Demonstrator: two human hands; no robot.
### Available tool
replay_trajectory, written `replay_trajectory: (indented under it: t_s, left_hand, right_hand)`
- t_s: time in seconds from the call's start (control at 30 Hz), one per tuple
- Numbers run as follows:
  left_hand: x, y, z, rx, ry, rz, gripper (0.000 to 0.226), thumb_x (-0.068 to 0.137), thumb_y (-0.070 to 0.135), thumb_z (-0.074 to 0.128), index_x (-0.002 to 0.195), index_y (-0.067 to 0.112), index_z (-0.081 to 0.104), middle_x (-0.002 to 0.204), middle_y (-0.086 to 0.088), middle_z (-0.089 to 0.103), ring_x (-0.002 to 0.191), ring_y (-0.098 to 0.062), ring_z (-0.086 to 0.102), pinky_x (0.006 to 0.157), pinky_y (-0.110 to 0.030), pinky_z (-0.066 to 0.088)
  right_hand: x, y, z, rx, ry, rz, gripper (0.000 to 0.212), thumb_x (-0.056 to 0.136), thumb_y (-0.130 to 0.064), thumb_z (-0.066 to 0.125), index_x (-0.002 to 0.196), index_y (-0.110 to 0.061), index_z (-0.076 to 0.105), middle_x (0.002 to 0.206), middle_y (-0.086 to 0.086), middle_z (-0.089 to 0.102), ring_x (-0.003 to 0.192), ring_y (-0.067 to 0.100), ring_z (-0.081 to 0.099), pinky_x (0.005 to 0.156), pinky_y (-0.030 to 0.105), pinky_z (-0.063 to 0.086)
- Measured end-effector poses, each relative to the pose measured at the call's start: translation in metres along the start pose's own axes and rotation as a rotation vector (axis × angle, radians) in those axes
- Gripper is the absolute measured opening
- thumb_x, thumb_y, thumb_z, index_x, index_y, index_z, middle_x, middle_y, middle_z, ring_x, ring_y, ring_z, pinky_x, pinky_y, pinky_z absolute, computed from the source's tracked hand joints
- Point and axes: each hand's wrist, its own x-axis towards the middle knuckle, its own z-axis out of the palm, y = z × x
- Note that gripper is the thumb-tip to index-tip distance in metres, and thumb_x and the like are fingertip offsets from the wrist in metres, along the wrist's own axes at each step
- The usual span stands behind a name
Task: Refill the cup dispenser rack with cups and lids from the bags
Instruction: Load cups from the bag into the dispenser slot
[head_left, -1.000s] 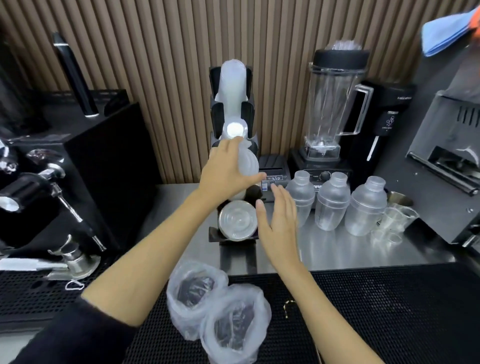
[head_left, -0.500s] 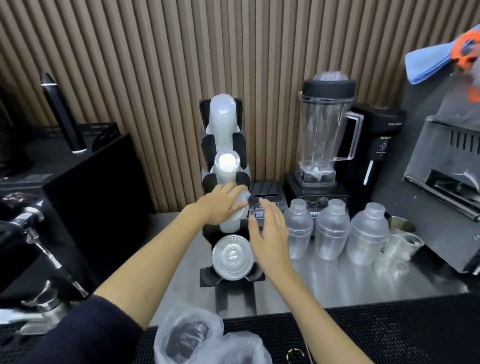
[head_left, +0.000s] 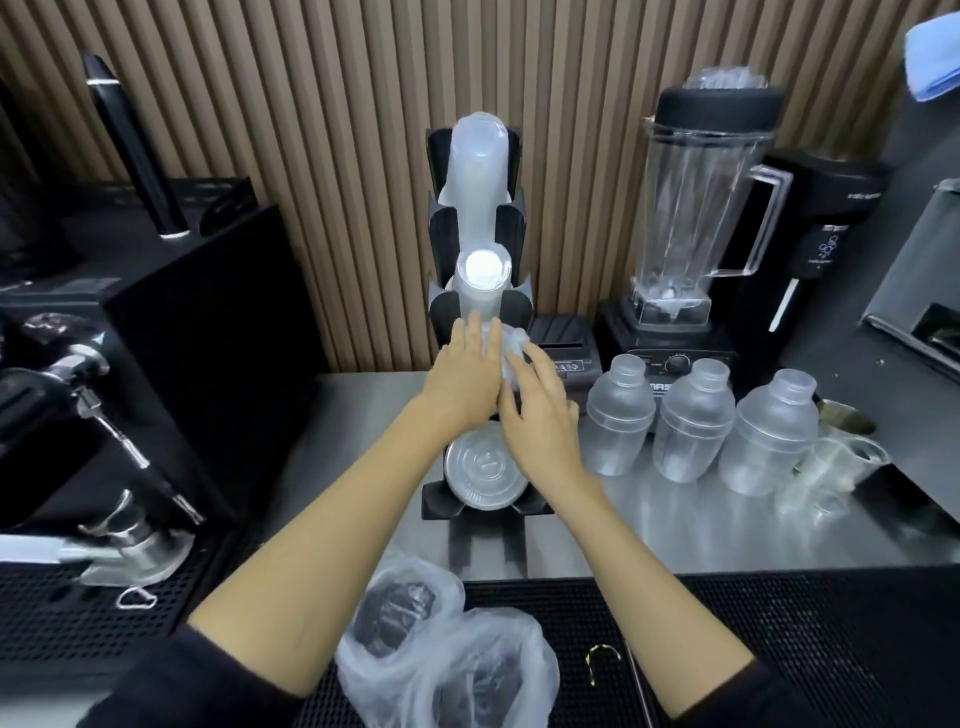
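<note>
The black cup dispenser rack stands on the steel counter against the slatted wall. Its top slot holds a tall stack of clear cups, the second slot a shorter cup stack, and the bottom slot clear lids. My left hand wraps a bagged stack of clear cups at the third slot. My right hand touches that stack from the right, fingers spread over it. Two plastic bags with dark contents lie on the black mat near me.
Three frosted shakers and small clear measuring cups stand right of the rack. A blender and a small black printer sit behind. An espresso machine with portafilters fills the left.
Both hands closed in on the third slot: my left hand dropped lower on the cup stack, and my right hand rose from beside the lids onto the stack. The camera moved closer.
</note>
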Motion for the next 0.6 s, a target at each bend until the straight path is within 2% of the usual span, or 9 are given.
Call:
replay_trajectory:
  t_s: [0.17, 0.27, 0.33, 0.4, 0.47, 0.53, 0.6]
  left_hand:
    - [-0.003, 0.005, -0.005, 0.035, -0.047, -0.017, 0.078, 0.097, 0.023, 0.044, 0.148, 0.002, -0.011, 0.156, -0.025, -0.010, 0.145, -0.039, -0.006, 0.119, -0.047, 0.012]
    - [-0.013, 0.005, -0.007, 0.070, 0.010, -0.033, 0.071, 0.100, 0.031, 0.040, 0.149, 0.004, -0.003, 0.158, -0.021, -0.004, 0.146, -0.034, 0.001, 0.117, -0.048, 0.014]
    - [-0.028, 0.006, -0.003, 0.066, 0.160, -0.004, 0.058, 0.101, 0.026, 0.037, 0.148, 0.000, 0.014, 0.157, -0.022, 0.010, 0.145, -0.035, 0.012, 0.114, -0.049, 0.020]
    - [-0.050, 0.010, 0.009, 0.004, 0.389, 0.078, 0.042, 0.095, 0.010, 0.046, 0.134, -0.005, 0.041, 0.144, -0.029, 0.035, 0.136, -0.043, 0.032, 0.104, -0.052, 0.034]
    - [-0.077, 0.020, 0.025, -0.106, 0.560, 0.149, 0.038, 0.081, -0.006, 0.048, 0.118, -0.006, 0.055, 0.131, -0.029, 0.050, 0.124, -0.047, 0.045, 0.094, -0.051, 0.042]
    - [-0.109, 0.031, 0.043, -0.245, 0.618, 0.180, 0.043, 0.072, -0.009, 0.045, 0.111, -0.002, 0.060, 0.125, -0.024, 0.055, 0.115, -0.044, 0.051, 0.087, -0.044, 0.043]
    - [-0.142, 0.041, 0.060, -0.322, 0.625, 0.202, 0.039, 0.072, -0.003, 0.043, 0.104, 0.003, 0.064, 0.116, -0.016, 0.061, 0.107, -0.035, 0.052, 0.081, -0.040, 0.040]
  right_hand:
    - [-0.004, -0.001, -0.012, -0.020, -0.038, 0.000, 0.044, 0.095, -0.031, 0.039, 0.139, -0.032, 0.033, 0.151, -0.004, 0.029, 0.134, 0.022, 0.030, 0.102, 0.054, 0.029]
    - [-0.024, 0.010, -0.022, 0.057, -0.014, -0.050, 0.045, 0.094, -0.032, 0.039, 0.138, -0.034, 0.032, 0.146, -0.003, 0.038, 0.134, 0.021, 0.035, 0.104, 0.055, 0.033]
    - [-0.045, 0.022, -0.030, 0.110, 0.019, -0.036, 0.044, 0.095, -0.027, 0.041, 0.138, -0.032, 0.035, 0.140, -0.003, 0.046, 0.128, 0.019, 0.041, 0.104, 0.047, 0.036]
    - [-0.071, 0.037, -0.035, 0.144, 0.003, 0.015, 0.041, 0.095, -0.020, 0.042, 0.136, -0.025, 0.040, 0.136, -0.001, 0.052, 0.124, 0.016, 0.046, 0.102, 0.029, 0.035]
    - [-0.098, 0.056, -0.034, 0.119, -0.066, 0.085, 0.038, 0.095, -0.017, 0.043, 0.133, -0.021, 0.046, 0.128, 0.004, 0.059, 0.119, 0.019, 0.053, 0.097, 0.025, 0.038]
    - [-0.123, 0.076, -0.030, 0.062, -0.185, 0.163, 0.035, 0.093, -0.011, 0.046, 0.127, -0.019, 0.053, 0.119, 0.006, 0.065, 0.111, 0.022, 0.059, 0.091, 0.022, 0.040]
    - [-0.146, 0.094, -0.027, -0.027, -0.320, 0.216, 0.035, 0.090, -0.006, 0.049, 0.121, -0.018, 0.058, 0.118, 0.005, 0.066, 0.111, 0.022, 0.059, 0.095, 0.024, 0.042]
